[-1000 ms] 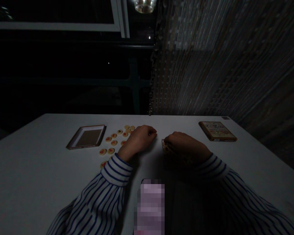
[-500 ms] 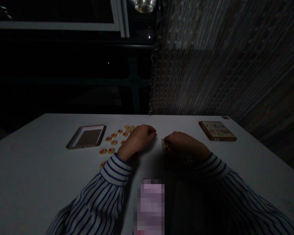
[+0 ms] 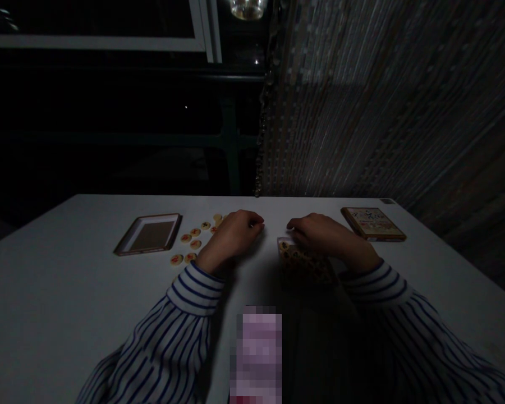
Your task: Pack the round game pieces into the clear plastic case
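My left hand (image 3: pixel 236 235) hovers above the white table, just right of several round xiangqi pieces (image 3: pixel 195 244) with red or black marks. Its fingers are curled in towards the thumb; whatever they may hold is hidden. Over the far edge of a shadowed box (image 3: pixel 283 269) is my right hand (image 3: pixel 326 235), palm down, its fingers bent and a little apart, with no piece visible in them. Many xiangqi pieces (image 3: pixel 297 256) lie inside that box, partly covered by the hand and its shadow.
An open, shallow box lid or tray (image 3: pixel 174 238) lies on the left of the table (image 3: pixel 67 292). At the far right sits a closed box (image 3: pixel 372 223) with a printed cover. A blurred-out phone-like object (image 3: pixel 258 353) is at the near edge. A bead curtain (image 3: pixel 320 112) hangs behind.
My right hand has risen out of the box and moved slightly away and right, uncovering the pieces inside. My left hand has shifted slightly left, over some loose pieces.
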Tool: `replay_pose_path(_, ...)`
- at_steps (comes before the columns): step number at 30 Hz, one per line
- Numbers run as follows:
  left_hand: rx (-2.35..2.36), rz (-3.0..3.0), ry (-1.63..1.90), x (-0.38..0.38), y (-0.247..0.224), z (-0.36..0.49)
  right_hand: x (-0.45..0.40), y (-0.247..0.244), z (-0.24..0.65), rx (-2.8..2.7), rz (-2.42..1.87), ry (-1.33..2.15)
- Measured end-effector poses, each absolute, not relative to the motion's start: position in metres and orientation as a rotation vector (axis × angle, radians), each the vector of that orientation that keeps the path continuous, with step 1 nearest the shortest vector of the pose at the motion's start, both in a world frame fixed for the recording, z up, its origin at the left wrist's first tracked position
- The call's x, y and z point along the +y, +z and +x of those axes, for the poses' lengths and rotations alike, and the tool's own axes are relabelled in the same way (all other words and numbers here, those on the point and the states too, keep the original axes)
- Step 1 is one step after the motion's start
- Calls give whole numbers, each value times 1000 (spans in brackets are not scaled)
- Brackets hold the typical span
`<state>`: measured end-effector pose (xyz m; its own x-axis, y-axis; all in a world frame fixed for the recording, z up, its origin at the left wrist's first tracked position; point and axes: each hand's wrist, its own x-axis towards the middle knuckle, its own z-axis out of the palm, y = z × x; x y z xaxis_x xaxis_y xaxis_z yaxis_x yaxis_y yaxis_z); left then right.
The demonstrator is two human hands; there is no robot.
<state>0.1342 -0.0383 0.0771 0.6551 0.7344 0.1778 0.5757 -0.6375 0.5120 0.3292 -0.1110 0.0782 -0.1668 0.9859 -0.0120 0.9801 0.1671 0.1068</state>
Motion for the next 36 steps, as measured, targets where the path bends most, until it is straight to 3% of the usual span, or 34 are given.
replay_pose_path(9, 1063, 2398, 711, -34, 87, 122, -125, 106, 326, 2418, 2097, 378)
replay_pose_path(36, 1359, 2148, 933, -42, 125, 93, -128, 113, 323, 2634, 2160, 500)
